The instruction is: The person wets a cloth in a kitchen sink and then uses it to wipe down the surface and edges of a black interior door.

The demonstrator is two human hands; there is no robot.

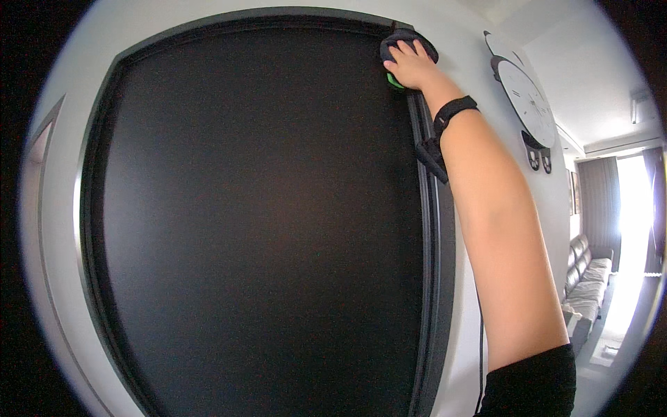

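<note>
My right hand [411,66] reaches up to the top right corner of a black door [260,208]. Its fingers are spread over a dark, rounded cloth item [429,48], perhaps a cap, that hangs at the corner of the black door frame [439,292]. A bit of green [394,81] shows under the hand. Whether the fingers grip the cloth or only rest on it is not clear. A black band [454,110] circles my right wrist. Behind the forearm juts a black angular part [431,160], possibly the door handle. My left hand is out of view.
A white wall clock [526,104] hangs on the wall right of the door. Farther right, a sofa [586,281] stands near a curtain [599,203] and a bright window [631,208]. A dark cord [480,339] runs down the wall. Another door frame [44,140] is at the left.
</note>
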